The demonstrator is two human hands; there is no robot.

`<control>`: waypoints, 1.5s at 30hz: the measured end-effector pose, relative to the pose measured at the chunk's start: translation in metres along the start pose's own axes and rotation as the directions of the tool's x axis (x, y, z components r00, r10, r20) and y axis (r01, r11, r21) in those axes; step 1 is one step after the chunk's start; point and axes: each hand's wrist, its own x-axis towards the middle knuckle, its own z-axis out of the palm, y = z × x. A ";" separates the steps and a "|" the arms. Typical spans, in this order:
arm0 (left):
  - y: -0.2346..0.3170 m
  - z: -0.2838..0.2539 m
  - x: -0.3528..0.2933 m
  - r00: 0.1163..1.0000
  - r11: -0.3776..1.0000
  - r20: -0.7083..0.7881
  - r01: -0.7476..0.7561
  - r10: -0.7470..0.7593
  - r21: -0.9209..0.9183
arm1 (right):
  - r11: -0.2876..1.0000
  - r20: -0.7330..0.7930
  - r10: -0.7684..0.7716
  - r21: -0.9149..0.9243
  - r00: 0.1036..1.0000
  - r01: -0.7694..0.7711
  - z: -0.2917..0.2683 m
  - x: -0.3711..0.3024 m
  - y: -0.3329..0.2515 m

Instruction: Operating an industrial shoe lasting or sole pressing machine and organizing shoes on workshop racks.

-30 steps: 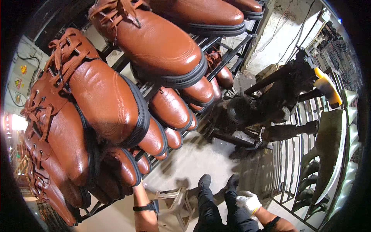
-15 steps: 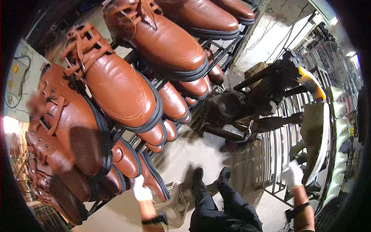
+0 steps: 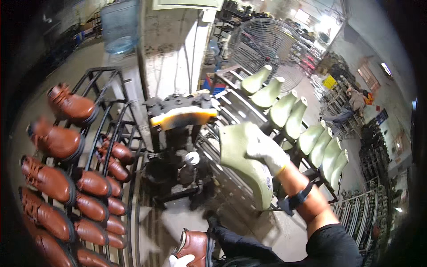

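Note:
At the lower edge my left hand (image 3: 182,260), in a white glove, grips a brown leather shoe (image 3: 199,244) by its side. The shoe has a dark sole, and part of it is cut off by the frame. My right hand (image 3: 268,149), gloved in white too, is closed around a pale green shoe last (image 3: 238,147). That last is lifted in front of a metal rack (image 3: 240,71) where several similar lasts (image 3: 280,111) stand in rows. Ahead is a dark machine (image 3: 182,142) with a yellow bar (image 3: 184,118) across its top.
Several brown lace-up shoes (image 3: 49,180) sit on a black rack (image 3: 91,73) at left. A large wire fan (image 3: 267,49) stands behind the lasts. A blue water jug (image 3: 119,26) is at the back left. More racks (image 3: 364,209) line the right side.
My view has swung right, from the shoe rack to the machine and the lasts. My left hand now holds a brown shoe off the rack; my right hand has lifted a last.

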 end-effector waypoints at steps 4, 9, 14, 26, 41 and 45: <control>0.029 0.041 0.008 0.998 0.991 -0.052 0.050 -0.044 0.127 | 0.850 0.078 0.363 0.380 0.929 -0.364 -0.071 -0.091 0.184; 0.030 0.061 0.050 0.998 0.979 -0.061 0.032 -0.020 0.201 | 0.305 0.192 0.655 0.818 0.730 -0.489 -0.106 -0.090 0.322; 0.036 0.099 0.076 0.997 0.984 -0.040 0.073 -0.067 0.160 | 0.785 -0.293 0.266 0.619 0.918 -0.030 -0.164 -0.014 0.392; 0.065 0.200 0.107 0.988 0.988 0.108 0.119 -0.108 -0.099 | 0.652 -0.373 0.667 0.711 0.645 -0.263 -0.222 0.058 0.480; 0.125 0.190 0.011 0.884 0.761 0.311 -0.460 0.348 0.458 | 0.867 -0.073 -0.261 -0.457 0.963 0.200 0.023 -0.008 0.026; 0.110 0.137 0.024 0.960 0.952 0.176 -0.249 0.218 0.180 | 0.766 -0.092 -0.160 -0.640 0.983 0.065 0.047 0.017 0.011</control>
